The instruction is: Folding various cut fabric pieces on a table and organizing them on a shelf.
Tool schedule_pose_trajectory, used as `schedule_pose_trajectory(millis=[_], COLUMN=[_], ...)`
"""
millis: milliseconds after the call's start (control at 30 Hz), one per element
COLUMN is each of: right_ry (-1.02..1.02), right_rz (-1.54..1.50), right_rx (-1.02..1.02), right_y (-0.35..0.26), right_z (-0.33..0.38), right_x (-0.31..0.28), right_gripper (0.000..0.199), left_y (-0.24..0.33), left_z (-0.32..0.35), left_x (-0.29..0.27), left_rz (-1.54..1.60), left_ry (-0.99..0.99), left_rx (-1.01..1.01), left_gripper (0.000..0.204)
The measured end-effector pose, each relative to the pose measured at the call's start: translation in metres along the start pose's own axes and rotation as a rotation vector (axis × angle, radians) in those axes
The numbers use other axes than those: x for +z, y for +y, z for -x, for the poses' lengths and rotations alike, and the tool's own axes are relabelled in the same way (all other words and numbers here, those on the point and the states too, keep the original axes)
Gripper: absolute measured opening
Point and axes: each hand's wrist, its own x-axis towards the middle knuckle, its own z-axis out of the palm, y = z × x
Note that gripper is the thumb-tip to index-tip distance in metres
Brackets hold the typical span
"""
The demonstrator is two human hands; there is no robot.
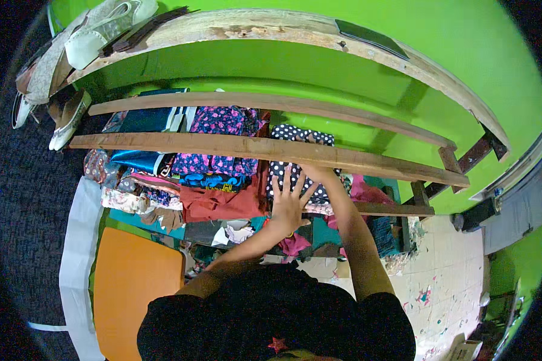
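A folded black cloth with white polka dots (283,133) lies on the lower shelf, under a long wooden slat (223,144). My left hand (290,207) rests flat on the near part of this cloth, fingers spread wide. Beside it, my right hand (319,173) reaches beneath the slat onto the same cloth. The slat hides much of that hand; what look like its stretched fingertips show just beyond the slat. Neither hand grips anything. Left of the polka-dot cloth sit a folded navy floral cloth (208,163) with pink flowers and a rust-red cloth (223,203).
Another wooden slat (271,101) runs behind, below a rough wooden top shelf (253,24). Shoes (72,117) stand at the far left end. An orange panel (138,283) is at the lower left. Fabric scraps (424,295) litter the tiled floor at right.
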Motion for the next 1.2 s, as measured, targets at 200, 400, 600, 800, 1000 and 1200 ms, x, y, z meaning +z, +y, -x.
schedule_pose_trajectory(millis=[200, 400, 600, 800, 1000, 1200], right_ry=[0.128, 0.303, 0.186, -0.495, -0.774, -0.855], right_rz=[-0.637, -0.416, -0.573, -1.013, -1.133, -1.085], right_rx=[0.139, 0.047, -0.089, -0.076, -0.253, -0.759], right_y=[-0.007, -0.035, -0.069, -0.093, -0.201, -0.349], right_z=[0.028, 0.115, 0.202, 0.254, 0.254, 0.285], right_x=[-0.028, -0.051, -0.036, 0.010, -0.003, 0.012], right_gripper=[0.036, 0.032, 0.027, 0.029, 0.031, 0.030], left_y=[0.002, 0.016, 0.069, 0.094, 0.075, 0.090], left_z=[0.008, 0.033, 0.111, 0.210, 0.351, 0.513], left_x=[0.005, 0.006, 0.026, 0.058, 0.042, 0.003], left_rz=[0.174, 0.320, 0.649, 0.873, 0.852, 0.634], left_ry=[0.179, 0.256, -0.296, -0.403, -0.066, 0.142], left_rx=[-0.014, -0.073, -0.196, -0.370, -0.848, -1.456], left_gripper=[0.082, 0.057, 0.066, 0.064, 0.063, 0.064])
